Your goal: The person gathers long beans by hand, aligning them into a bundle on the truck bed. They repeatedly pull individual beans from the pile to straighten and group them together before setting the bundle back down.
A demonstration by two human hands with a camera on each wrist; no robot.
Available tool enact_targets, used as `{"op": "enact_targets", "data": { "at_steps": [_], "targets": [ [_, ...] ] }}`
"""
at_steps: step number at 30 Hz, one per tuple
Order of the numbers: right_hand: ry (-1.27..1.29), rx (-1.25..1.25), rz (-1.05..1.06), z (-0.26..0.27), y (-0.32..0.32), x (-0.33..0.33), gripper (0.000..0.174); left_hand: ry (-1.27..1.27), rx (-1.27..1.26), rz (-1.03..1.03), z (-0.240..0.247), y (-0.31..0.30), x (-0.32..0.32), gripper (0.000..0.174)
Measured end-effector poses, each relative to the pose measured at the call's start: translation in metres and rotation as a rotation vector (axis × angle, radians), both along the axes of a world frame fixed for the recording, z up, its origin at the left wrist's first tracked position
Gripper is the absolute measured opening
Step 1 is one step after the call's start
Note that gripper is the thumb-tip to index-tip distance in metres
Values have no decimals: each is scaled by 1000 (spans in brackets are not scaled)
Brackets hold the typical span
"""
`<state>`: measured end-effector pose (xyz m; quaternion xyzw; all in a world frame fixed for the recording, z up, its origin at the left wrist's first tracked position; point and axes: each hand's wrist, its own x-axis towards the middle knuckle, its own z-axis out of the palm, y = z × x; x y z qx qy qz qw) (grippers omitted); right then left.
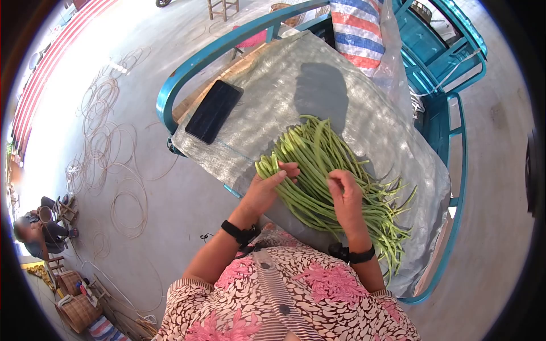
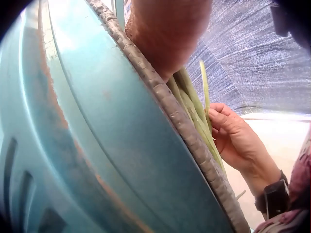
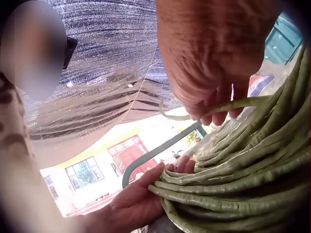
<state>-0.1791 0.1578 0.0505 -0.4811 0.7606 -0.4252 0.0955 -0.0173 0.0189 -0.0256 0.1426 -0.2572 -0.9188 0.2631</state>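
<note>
A large bundle of long green beans (image 1: 318,176) lies on the grey sheet (image 1: 267,74) in the head view. My left hand (image 1: 264,190) holds the bundle's left end, fingers curled round the bean ends. Over the middle of the bundle, my right hand (image 1: 346,199) pinches one bean between thumb and fingers. From the right wrist view, that pinched bean (image 3: 243,103) sticks out on both sides of the right hand (image 3: 214,58), and the left hand (image 3: 141,196) cups the ends below it. The left wrist view shows the right hand (image 2: 238,141) by an upright bean (image 2: 205,85).
A dark phone (image 1: 214,111) lies on the sheet at the left, inside the blue metal rail (image 1: 170,91). Striped sacking (image 1: 357,34) stands at the back. A seated person (image 1: 42,233), baskets (image 1: 77,310) and loops of cane (image 1: 102,136) are on the ground at the left.
</note>
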Motion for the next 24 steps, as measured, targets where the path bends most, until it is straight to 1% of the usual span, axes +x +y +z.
{"op": "enact_targets", "data": {
  "at_steps": [1,3,5,9,10,13,16,19,22,24],
  "targets": [
    [106,22,79,0,1,3,14,21,2,2,0,0,0,23],
    [193,84,118,-2,2,6,16,67,6,10,2,2,1,25],
    [275,105,154,-8,-1,9,16,34,7,-9,10,3,3,24],
    [187,86,125,-5,-3,6,16,-36,-47,-81,8,-2,7,29],
    [210,119,144,-2,-3,5,15,-39,-65,-78,6,-2,6,27],
    [204,157,196,7,-3,6,13,22,-4,-9,2,2,3,24],
    [97,202,168,12,4,2,12,29,-15,11,1,2,2,22],
    [109,256,202,16,5,4,13,6,29,36,7,4,1,15],
    [67,285,218,18,8,6,15,18,-3,2,-1,2,3,24],
    [22,322,189,26,9,8,16,21,15,17,0,3,2,25]
  ]
}}
